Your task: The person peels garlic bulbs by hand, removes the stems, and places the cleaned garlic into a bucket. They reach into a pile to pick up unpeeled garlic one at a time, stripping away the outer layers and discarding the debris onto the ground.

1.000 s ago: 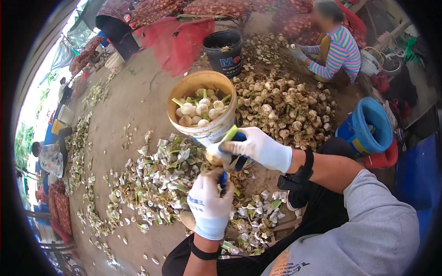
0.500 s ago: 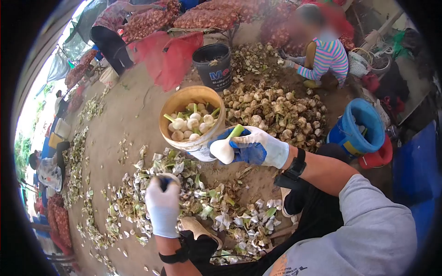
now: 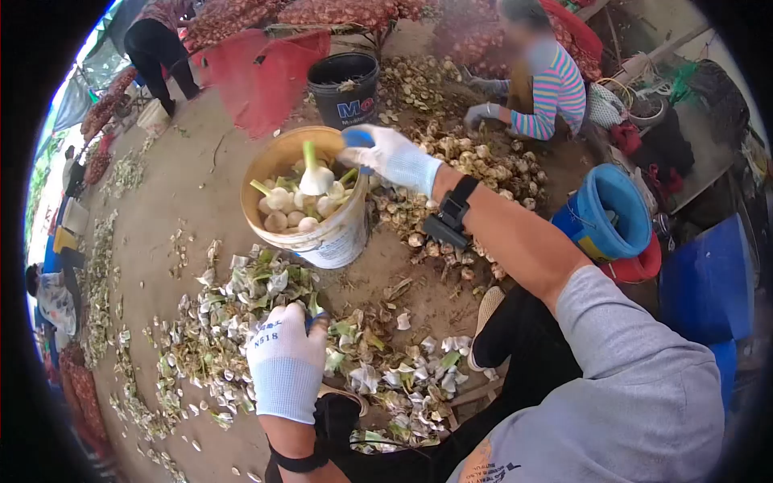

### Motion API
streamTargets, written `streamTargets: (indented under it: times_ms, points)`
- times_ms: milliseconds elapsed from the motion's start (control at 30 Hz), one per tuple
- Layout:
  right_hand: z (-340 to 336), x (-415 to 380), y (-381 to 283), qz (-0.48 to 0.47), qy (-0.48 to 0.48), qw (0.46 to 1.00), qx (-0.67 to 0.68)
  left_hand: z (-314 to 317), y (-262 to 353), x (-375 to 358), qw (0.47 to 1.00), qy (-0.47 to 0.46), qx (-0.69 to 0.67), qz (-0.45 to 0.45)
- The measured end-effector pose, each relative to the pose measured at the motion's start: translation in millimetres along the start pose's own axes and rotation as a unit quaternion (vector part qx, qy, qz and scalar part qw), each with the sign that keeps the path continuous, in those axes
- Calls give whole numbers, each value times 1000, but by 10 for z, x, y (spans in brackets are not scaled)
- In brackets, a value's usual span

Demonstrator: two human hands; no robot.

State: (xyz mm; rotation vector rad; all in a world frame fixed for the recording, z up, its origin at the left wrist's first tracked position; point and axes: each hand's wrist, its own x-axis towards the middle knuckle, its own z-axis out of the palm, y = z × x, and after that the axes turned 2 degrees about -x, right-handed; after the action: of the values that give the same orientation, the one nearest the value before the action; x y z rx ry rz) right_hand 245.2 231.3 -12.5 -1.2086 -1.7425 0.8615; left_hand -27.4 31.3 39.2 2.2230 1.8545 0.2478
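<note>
My right hand (image 3: pixel 394 157), in a white glove with blue palm coating, is over the right rim of a cream bucket (image 3: pixel 346 229). Its fingers look spread and hold nothing visible, though slightly blurred. Just left of them a white garlic bulb (image 3: pixel 316 180) with a green stem is apart from the hand, over the other peeled garlic bulbs (image 3: pixel 278 200) inside the bucket. My left hand (image 3: pixel 286 346), also gloved, is low over a heap of garlic skins (image 3: pixel 262 282). Its fingers curl downward, and whatever they grip is hidden.
A pile of unpeeled garlic (image 3: pixel 491 173) lies right of the bucket. Behind stands a black bucket (image 3: pixel 346 88); a blue bucket (image 3: pixel 616 213) is at right. A person in a striped sleeve (image 3: pixel 551 88) crouches beyond the pile. Red net sacks (image 3: pixel 338 14) lie at the back.
My right hand has moved up and forward to the bucket and let go of the garlic bulb. My left hand is slightly lower in view. The whole view has shifted.
</note>
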Motion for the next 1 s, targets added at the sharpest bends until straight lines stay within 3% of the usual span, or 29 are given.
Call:
streamTargets:
  times_ms: [33,100,233,300,367,533,600,700,767,833,900,967,1000]
  points:
    - [-96,-17,189,29,41,998,-49,-6,22,15,1000,-4,-14,1]
    - [-256,-128,634,220,39,973,-60,5,45,66,1000,-13,-13,0]
    - [-285,-686,1661,312,-126,827,-450,81,160,145,1000,-23,-9,8]
    - [-174,-1044,1868,307,-234,769,-510,136,190,168,999,-39,2,28]
    - [63,-1399,2377,188,-293,751,-561,160,235,201,998,-56,4,36]
    - [576,-1553,2585,151,-342,705,-602,300,308,254,993,-109,4,50]
    - [697,-1554,2728,106,-416,617,-659,329,300,236,989,-138,18,59]
    - [790,-1525,2909,143,-412,605,-667,398,246,217,974,-215,68,34]
    - [839,-1538,2981,148,-406,612,-662,391,236,200,978,-199,46,29]
    - [857,-1586,2882,119,-472,599,-636,369,239,197,978,-199,42,35]
    - [940,-1681,2641,146,-477,655,-568,371,252,182,982,-182,31,48]
    - [1019,-1856,2691,215,-450,777,-383,382,240,137,984,-169,27,57]
    - [1023,-1812,2518,287,-446,790,-306,393,228,127,982,-168,25,76]
